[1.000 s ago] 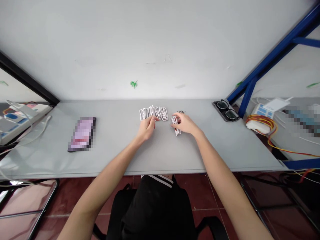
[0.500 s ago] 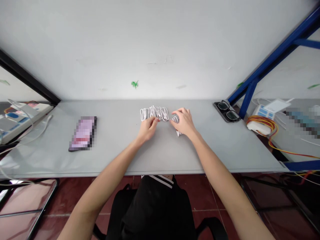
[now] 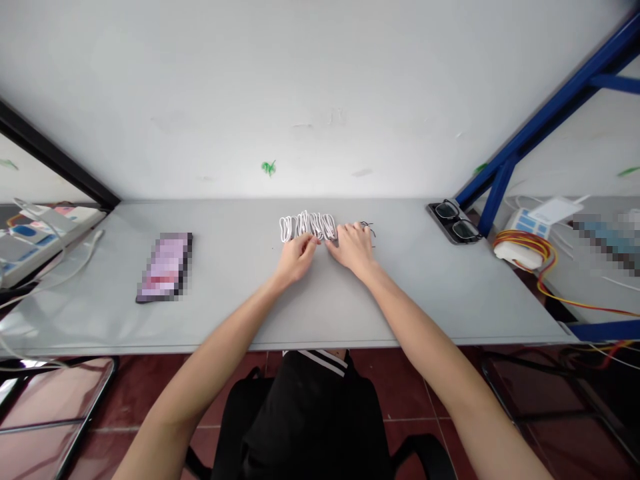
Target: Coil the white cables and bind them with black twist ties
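A row of several coiled white cables (image 3: 307, 225) lies on the grey table in front of me. My left hand (image 3: 299, 258) rests at the near edge of this row, its fingers curled and thumb tip against the coils. Whatever is inside those fingers is hidden. Just right of the row, my right hand (image 3: 353, 245) is palm down with its fingers bent downward, and its thumb points toward the coils. The space under it is covered, so I cannot see what it holds. Thin black ties (image 3: 369, 229) stick out beyond its fingertips.
A phone (image 3: 165, 267) lies on the left of the table (image 3: 235, 240). Glasses (image 3: 459, 220) rest on a dark tray at the right. Beyond the blue frame (image 3: 500, 180) are a power strip and bundled red and yellow wires (image 3: 523, 243). White cords hang over the left side.
My right hand has moved left and turned palm down. The coiled white cable seen at its fingers before is now hidden, and black ties show beside it. The left hand has barely moved.
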Demonstrator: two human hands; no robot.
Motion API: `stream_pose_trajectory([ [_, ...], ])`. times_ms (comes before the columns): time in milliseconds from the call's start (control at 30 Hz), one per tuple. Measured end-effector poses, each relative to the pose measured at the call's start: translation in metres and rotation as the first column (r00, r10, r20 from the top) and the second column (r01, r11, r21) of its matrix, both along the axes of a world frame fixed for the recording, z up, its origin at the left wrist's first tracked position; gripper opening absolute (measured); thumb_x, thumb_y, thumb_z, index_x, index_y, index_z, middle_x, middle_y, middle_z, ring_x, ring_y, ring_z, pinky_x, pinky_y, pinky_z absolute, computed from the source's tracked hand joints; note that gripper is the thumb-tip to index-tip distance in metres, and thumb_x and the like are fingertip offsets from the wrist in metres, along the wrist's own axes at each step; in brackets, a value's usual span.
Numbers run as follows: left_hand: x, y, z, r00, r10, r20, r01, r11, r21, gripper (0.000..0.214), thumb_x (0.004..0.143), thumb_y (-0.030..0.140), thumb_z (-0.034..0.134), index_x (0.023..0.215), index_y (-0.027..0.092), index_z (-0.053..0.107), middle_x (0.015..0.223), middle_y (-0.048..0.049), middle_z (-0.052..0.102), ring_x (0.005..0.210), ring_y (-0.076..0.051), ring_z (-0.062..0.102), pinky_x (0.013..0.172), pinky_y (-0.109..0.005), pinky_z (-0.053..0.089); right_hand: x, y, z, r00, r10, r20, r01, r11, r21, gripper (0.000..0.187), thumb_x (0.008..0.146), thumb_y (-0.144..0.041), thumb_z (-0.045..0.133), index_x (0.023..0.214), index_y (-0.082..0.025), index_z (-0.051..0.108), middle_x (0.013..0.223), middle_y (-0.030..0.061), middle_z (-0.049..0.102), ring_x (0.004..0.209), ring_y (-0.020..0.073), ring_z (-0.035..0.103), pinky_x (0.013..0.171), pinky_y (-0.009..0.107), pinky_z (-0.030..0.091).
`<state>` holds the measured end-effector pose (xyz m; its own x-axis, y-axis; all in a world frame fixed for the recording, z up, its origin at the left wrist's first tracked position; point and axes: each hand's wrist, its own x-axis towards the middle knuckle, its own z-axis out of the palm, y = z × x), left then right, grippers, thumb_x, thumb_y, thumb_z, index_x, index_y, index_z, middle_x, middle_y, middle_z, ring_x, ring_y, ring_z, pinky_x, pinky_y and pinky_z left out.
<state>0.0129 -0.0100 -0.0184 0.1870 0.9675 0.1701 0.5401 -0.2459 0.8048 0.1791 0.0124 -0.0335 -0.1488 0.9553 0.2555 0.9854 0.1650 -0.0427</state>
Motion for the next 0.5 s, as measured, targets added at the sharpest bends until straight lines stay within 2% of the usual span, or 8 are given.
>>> stream_pose_trajectory([
  [133, 0.0, -0.001, 0.001, 1.0, -0.005, -0.005, 0.005, 1.0, 0.005, 0.032, 0.094, 0.035, 0.039, 0.088, 0.017, 0.065, 0.058, 0.0035, 0.043, 0.057, -0.012, 0.041, 0.06, -0.027, 0.031, 0.001, 0.001, 0.002, 1.0, -0.021, -0.018, 0.021, 1.0, 0.004, 0.029, 0.088, -0.041, 0.053, 0.098, -0.015, 0.061, 0.102, 0.0161, 0.067, 0.103, 0.0322, 0.051, 0.084, 0.041, 0.031],
  [267, -0.001, 0.0, 0.0, 1.0, -0.011, -0.006, 0.011, 1.0, 0.019, 0.032, 0.093, 0.035, 0.039, 0.088, 0.017, 0.065, 0.06, 0.0028, 0.046, 0.058, -0.012, 0.043, 0.06, -0.027, 0.033, -0.002, 0.0, 0.002, 0.998, 0.052, -0.023, -0.052, 0.998, 0.031, 0.034, 0.089, -0.044, 0.053, 0.105, -0.015, 0.058, 0.108, 0.0167, 0.063, 0.103, 0.0317, 0.05, 0.085, 0.041, 0.031],
  [333, -0.001, 0.0, -0.001, 1.0, -0.012, -0.005, 0.012, 1.0, 0.02, 0.032, 0.093, 0.035, 0.039, 0.088, 0.017, 0.065, 0.061, 0.0027, 0.046, 0.059, -0.013, 0.043, 0.061, -0.027, 0.033, -0.004, 0.0, 0.002, 0.997, 0.078, -0.016, -0.078, 0.997, 0.018, 0.03, 0.09, -0.038, 0.05, 0.104, -0.013, 0.059, 0.108, 0.0178, 0.063, 0.103, 0.0316, 0.05, 0.085, 0.042, 0.031],
  [500, 0.0, 0.0, -0.001, 1.0, -0.008, -0.009, 0.008, 1.0, 0.015, 0.032, 0.093, 0.036, 0.039, 0.088, 0.017, 0.065, 0.061, 0.0023, 0.046, 0.058, -0.013, 0.043, 0.061, -0.027, 0.032, -0.01, 0.0, 0.003, 0.999, 0.047, -0.004, -0.047, 0.999, -0.025, 0.025, 0.09, -0.022, 0.043, 0.104, -0.009, 0.06, 0.103, 0.0205, 0.067, 0.099, 0.0318, 0.055, 0.085, 0.042, 0.03],
])
